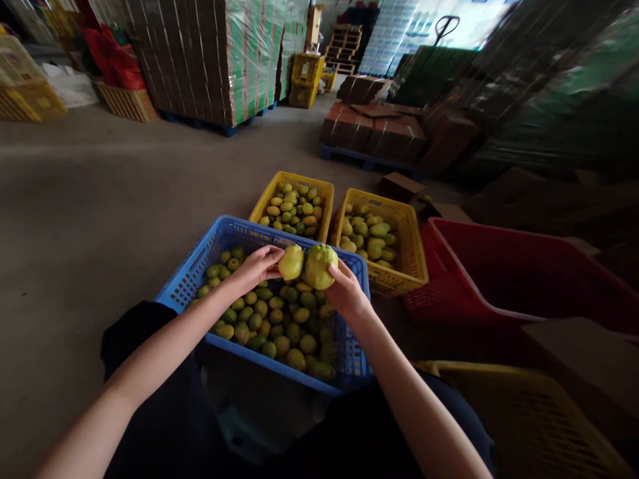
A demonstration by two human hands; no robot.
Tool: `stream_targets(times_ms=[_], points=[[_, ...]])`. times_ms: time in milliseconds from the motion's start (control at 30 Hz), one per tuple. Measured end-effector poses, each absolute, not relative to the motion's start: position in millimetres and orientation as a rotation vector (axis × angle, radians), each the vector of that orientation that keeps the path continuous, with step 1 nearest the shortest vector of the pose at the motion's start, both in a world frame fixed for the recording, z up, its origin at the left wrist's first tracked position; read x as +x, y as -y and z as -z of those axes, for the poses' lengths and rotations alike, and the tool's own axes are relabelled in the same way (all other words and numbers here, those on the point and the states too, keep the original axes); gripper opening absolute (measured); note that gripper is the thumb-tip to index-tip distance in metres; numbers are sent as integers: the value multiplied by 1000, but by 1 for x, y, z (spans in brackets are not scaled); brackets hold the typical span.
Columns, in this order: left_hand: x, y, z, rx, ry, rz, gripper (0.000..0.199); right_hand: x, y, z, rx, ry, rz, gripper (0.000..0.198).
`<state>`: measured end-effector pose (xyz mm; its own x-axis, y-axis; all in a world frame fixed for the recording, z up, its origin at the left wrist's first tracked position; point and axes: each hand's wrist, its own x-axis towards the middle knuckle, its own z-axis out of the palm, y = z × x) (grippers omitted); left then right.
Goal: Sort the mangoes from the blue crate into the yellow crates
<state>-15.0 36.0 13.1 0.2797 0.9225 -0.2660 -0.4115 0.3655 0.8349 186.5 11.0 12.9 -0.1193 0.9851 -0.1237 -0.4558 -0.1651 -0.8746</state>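
Note:
My left hand (260,265) is closed on a smooth yellow-green lemon (291,262), gripping it from its left side. A larger, bumpy yellow-green citrus fruit (319,267) sits in my right hand (348,291), with the thumb across its front. The two fruits are held side by side, almost touching. Below them is a blue plastic crate (187,283), its slotted walls around many loose green and yellow lemons (276,316). My forearms reach over the crate's near side and hide part of its contents.
Behind the blue crate stand two yellow crates, one with small yellow-green fruits (294,207) and one with larger ones (374,236). A red bin (499,309) is at right, another yellow crate (529,392) at lower right. Wrapped pallet stacks (200,60) and flat cartons (374,133) stand farther back.

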Motion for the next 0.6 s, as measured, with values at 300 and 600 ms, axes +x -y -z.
stream_targets(times_ms=[300,600], points=[[-6,-29,-4,487,-950,-1022,21,189,-13,-6,-863,814,-1746,33],[-3,-25,-13,510,-887,-1056,23,188,-16,-1,-948,774,-1792,25]])
